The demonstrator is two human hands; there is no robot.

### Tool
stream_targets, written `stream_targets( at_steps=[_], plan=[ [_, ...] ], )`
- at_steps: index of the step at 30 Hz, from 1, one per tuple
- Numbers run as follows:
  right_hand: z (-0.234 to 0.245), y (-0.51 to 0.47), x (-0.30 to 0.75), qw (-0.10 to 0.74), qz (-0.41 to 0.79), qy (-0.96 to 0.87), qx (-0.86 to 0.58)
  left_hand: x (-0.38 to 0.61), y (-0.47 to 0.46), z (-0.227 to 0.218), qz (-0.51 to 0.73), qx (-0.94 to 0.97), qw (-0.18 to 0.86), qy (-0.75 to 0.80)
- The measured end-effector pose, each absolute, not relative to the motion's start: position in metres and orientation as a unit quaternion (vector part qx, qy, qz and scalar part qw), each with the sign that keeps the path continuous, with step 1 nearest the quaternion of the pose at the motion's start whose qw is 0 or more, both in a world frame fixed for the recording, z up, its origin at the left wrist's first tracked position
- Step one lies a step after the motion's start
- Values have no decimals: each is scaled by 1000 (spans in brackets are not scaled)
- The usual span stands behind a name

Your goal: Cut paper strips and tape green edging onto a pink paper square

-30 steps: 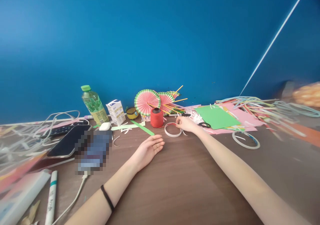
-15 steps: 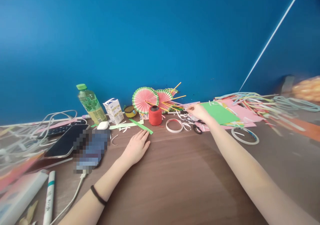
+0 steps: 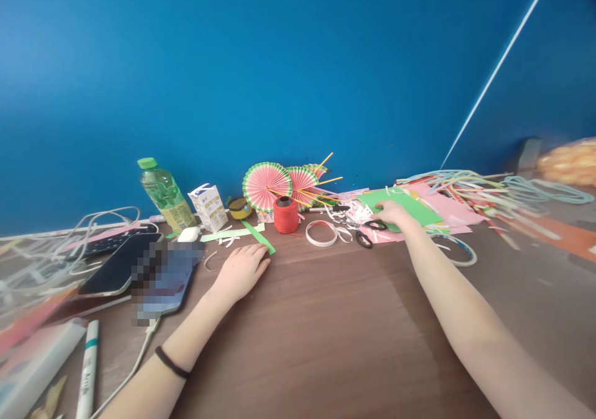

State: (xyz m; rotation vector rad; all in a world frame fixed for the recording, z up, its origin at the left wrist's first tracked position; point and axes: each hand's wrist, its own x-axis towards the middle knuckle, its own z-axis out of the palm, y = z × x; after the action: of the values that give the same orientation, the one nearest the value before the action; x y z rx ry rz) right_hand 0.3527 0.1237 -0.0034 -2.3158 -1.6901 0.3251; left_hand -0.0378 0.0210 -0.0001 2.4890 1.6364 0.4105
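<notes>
My left hand (image 3: 243,271) lies flat on the brown table, fingertips at the near end of a green paper strip (image 3: 261,238). Reaching to the back right, my right hand (image 3: 392,213) is over the left part of a green paper sheet (image 3: 416,207). Its fingers look stretched and bent downward, with nothing visible in them. Scissors with black handles (image 3: 364,239) lie just left of it, beside white paper scraps (image 3: 357,210). Between the hands stand a red thread spool (image 3: 285,216) and a white tape roll (image 3: 321,233). Behind the spool are pleated pink-and-green paper fans (image 3: 267,186).
At left are a green-capped bottle (image 3: 166,195), a small box (image 3: 208,208), two phones, a white earbud case (image 3: 189,234), cables and a marker (image 3: 88,369). Pink sheets (image 3: 449,205), colored paper strips (image 3: 465,186) and another tape roll (image 3: 468,257) lie right. A blue wall (image 3: 298,65) rises behind.
My right hand has moved right, from the white scraps and fan sticks to the green sheet, uncovering the scissors' handles. My left hand stays flat by the green strip. The view has shifted slightly.
</notes>
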Motion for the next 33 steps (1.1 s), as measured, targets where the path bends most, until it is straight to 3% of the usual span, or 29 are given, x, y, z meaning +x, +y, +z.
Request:
stream_targets(
  at_steps=[9, 18, 25, 33],
  plan=[
    [23, 109, 360, 147, 135, -636, -746, -43, 25, -7, 123, 829, 4, 545],
    [33, 68, 349, 25, 227, -757, -613, -42, 26, -12, 120, 830, -24, 545],
    [1, 44, 344, 89, 47, -867, -488, -44, 23, -12, 144, 828, -4, 542],
    [-22, 44, 356, 111, -43, -886, -449, -44, 21, -10, 196, 829, -46, 522]
  ],
)
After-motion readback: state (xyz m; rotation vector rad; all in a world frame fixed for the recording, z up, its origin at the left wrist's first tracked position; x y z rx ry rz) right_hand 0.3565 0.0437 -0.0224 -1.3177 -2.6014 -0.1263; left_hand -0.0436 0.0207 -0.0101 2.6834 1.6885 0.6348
